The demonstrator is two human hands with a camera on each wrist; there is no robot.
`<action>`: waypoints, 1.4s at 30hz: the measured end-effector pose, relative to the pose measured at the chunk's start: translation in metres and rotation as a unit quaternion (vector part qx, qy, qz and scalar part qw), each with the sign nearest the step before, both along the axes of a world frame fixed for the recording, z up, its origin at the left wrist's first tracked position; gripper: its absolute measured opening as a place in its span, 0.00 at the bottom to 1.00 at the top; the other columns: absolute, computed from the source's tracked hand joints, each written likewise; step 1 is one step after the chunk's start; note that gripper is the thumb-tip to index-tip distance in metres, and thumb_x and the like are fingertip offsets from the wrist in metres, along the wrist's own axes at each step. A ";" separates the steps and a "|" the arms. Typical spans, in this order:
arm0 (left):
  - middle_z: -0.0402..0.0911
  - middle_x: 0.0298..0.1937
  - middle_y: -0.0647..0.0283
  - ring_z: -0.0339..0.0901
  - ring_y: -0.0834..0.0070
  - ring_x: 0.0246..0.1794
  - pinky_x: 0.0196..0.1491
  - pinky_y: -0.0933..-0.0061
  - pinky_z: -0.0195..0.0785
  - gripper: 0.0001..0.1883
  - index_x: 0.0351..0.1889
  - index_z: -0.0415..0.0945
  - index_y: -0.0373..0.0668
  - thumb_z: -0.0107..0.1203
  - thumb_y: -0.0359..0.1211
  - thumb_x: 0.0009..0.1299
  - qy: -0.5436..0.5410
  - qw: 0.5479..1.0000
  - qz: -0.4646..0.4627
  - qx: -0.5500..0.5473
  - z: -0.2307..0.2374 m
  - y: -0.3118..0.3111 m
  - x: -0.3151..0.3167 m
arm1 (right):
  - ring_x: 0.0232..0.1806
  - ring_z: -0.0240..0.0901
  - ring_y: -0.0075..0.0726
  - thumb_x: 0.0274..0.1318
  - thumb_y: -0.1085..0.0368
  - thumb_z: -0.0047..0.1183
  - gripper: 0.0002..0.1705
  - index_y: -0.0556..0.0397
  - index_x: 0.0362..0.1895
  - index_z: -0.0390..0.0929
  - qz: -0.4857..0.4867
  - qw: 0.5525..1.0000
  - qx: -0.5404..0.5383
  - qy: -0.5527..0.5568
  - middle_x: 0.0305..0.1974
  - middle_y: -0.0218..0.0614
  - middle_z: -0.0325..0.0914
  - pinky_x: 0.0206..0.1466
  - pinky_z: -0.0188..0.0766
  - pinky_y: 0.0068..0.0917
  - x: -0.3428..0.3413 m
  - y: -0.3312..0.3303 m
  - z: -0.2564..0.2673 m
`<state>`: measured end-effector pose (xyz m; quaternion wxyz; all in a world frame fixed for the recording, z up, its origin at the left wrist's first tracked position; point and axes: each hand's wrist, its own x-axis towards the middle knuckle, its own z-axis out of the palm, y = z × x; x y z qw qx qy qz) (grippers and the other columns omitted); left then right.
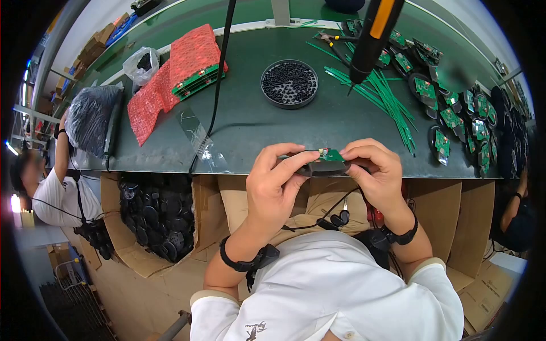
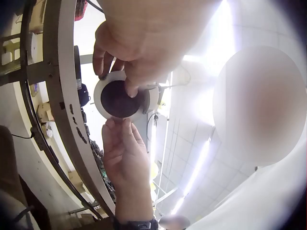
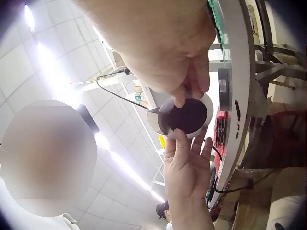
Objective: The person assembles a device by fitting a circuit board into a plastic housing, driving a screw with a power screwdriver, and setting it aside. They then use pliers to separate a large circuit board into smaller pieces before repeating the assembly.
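Between both hands, just in front of the table's near edge, is a round device housing [image 1: 323, 169] with a green circuit board [image 1: 331, 154] on its upper side. From below, the wrist views show its dark round face [image 2: 119, 98] inside a pale rim. My left hand [image 1: 270, 184] grips one side, fingers at the board's edge and thumb beneath. The right hand [image 1: 380, 173] pinches the opposite side, its fingertips at the board. Above and beyond them hangs an electric screwdriver [image 1: 371, 42], its bit pointing down. A round dish [image 1: 289, 84] of small black parts stands farther back.
Green strips [image 1: 387, 99] and pliers [image 1: 334, 45] lie at the back right, beside many housings with boards [image 1: 452, 119]. Red bubble wrap [image 1: 196, 51] with boards and a black-wrapped package [image 1: 94, 120] are at left. A cable [image 1: 219, 85] crosses the table; a carton [image 1: 145, 264] stands below.
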<state>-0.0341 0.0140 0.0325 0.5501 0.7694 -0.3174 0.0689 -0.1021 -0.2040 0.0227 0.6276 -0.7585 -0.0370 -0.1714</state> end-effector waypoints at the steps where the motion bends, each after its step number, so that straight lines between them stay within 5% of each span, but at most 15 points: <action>1: 0.82 0.51 0.57 0.83 0.64 0.43 0.43 0.67 0.79 0.25 0.52 0.88 0.48 0.65 0.15 0.58 0.000 1.000 0.000 0.000 0.000 0.000 0.000 | 0.50 0.85 0.35 0.50 0.87 0.61 0.16 0.63 0.44 0.85 0.000 1.000 0.000 0.000 0.47 0.42 0.82 0.55 0.86 0.29 0.000 0.000 0.000; 3: 0.84 0.50 0.54 0.84 0.62 0.49 0.52 0.67 0.78 0.23 0.51 0.87 0.41 0.63 0.14 0.58 0.013 1.000 -0.002 0.001 0.002 0.001 -0.001 | 0.49 0.85 0.35 0.50 0.87 0.61 0.15 0.63 0.44 0.85 0.004 1.000 0.002 -0.005 0.47 0.42 0.82 0.54 0.87 0.29 0.000 0.001 0.001; 18: 0.84 0.50 0.55 0.83 0.65 0.49 0.50 0.70 0.77 0.22 0.52 0.86 0.39 0.64 0.15 0.59 0.022 0.999 -0.024 -0.002 0.003 -0.002 -0.001 | 0.42 0.86 0.37 0.49 0.83 0.66 0.13 0.59 0.40 0.87 -0.012 0.997 -0.070 -0.045 0.42 0.41 0.86 0.47 0.84 0.28 -0.001 -0.005 0.003; 21: 0.83 0.54 0.54 0.81 0.66 0.52 0.49 0.70 0.77 0.27 0.58 0.84 0.40 0.66 0.16 0.58 -0.033 0.998 0.005 0.060 0.002 -0.005 0.005 | 0.41 0.85 0.40 0.48 0.80 0.69 0.12 0.57 0.38 0.87 -0.067 0.984 -0.138 -0.091 0.41 0.40 0.86 0.45 0.81 0.32 -0.008 -0.023 0.008; 25: 0.80 0.51 0.56 0.79 0.69 0.41 0.43 0.72 0.74 0.22 0.57 0.83 0.39 0.62 0.16 0.65 -0.042 0.992 0.067 0.103 -0.008 -0.004 0.026 | 0.42 0.84 0.39 0.47 0.79 0.71 0.12 0.57 0.38 0.87 -0.154 0.973 -0.139 -0.103 0.41 0.38 0.85 0.46 0.80 0.31 -0.034 -0.061 0.019; 27: 0.80 0.47 0.55 0.78 0.61 0.43 0.45 0.64 0.73 0.18 0.55 0.84 0.39 0.63 0.20 0.67 -0.099 0.981 0.104 0.131 -0.017 -0.005 0.040 | 0.43 0.85 0.41 0.44 0.82 0.69 0.13 0.57 0.37 0.86 -0.215 0.958 -0.161 -0.095 0.42 0.40 0.86 0.48 0.80 0.32 -0.052 -0.085 0.028; 29: 0.80 0.46 0.54 0.76 0.56 0.46 0.49 0.59 0.71 0.17 0.55 0.84 0.38 0.63 0.21 0.67 -0.180 0.963 0.126 0.157 -0.031 -0.005 0.052 | 0.42 0.85 0.41 0.46 0.78 0.71 0.11 0.56 0.37 0.87 -0.293 0.919 -0.235 -0.119 0.38 0.39 0.86 0.47 0.80 0.32 -0.070 -0.116 0.034; 34: 0.80 0.46 0.53 0.76 0.55 0.47 0.51 0.56 0.70 0.14 0.53 0.83 0.36 0.62 0.22 0.68 -0.204 0.953 0.143 0.176 -0.038 -0.003 0.046 | 0.37 0.83 0.29 0.55 0.79 0.65 0.06 0.56 0.36 0.86 -0.516 0.824 -0.210 -0.105 0.35 0.36 0.86 0.44 0.78 0.27 -0.116 -0.224 0.040; 37: 0.81 0.45 0.53 0.77 0.55 0.47 0.51 0.56 0.70 0.12 0.50 0.83 0.35 0.60 0.22 0.69 -0.207 0.946 0.160 0.192 -0.035 -0.006 0.044 | 0.36 0.84 0.29 0.55 0.69 0.71 0.07 0.57 0.36 0.87 -0.641 0.715 -0.265 -0.091 0.36 0.36 0.87 0.43 0.79 0.26 -0.145 -0.330 0.031; 42: 0.81 0.43 0.55 0.76 0.55 0.44 0.47 0.56 0.70 0.12 0.48 0.84 0.35 0.60 0.21 0.67 -0.195 0.950 0.157 0.189 -0.036 -0.008 0.044 | 0.40 0.86 0.51 0.54 0.59 0.70 0.11 0.51 0.37 0.89 -0.725 0.600 -0.324 0.094 0.37 0.45 0.88 0.46 0.79 0.42 -0.172 -0.464 0.021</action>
